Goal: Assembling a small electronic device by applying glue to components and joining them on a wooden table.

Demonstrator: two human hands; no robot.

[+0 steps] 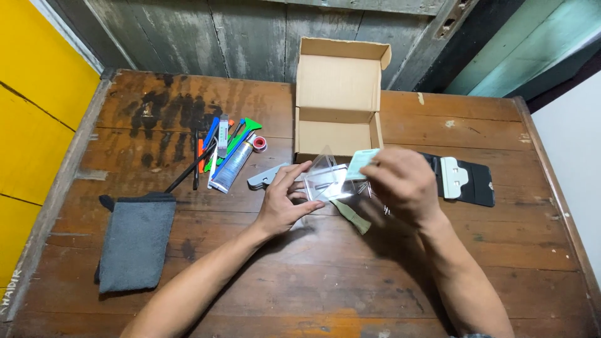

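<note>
Both forearms reach in from the near edge. Left hand (pixel 283 201) steadies a clear plastic sleeve (pixel 327 176) with spread fingers mid-table; right hand (pixel 400 183) pinches a pale card (pixel 361 163) at its top. Open cardboard box (pixel 338 100) sits emptied behind; tools (pixel 228 150) lie untouched far left.

A worn, dark-stained wooden worktop (pixel 188 281) fills the view; behind it stands a wall of grey weathered planks (pixel 206 37); a bright yellow panel (pixel 37 125) runs along one side; pale teal boards (pixel 532 44) show at the far corner.
</note>
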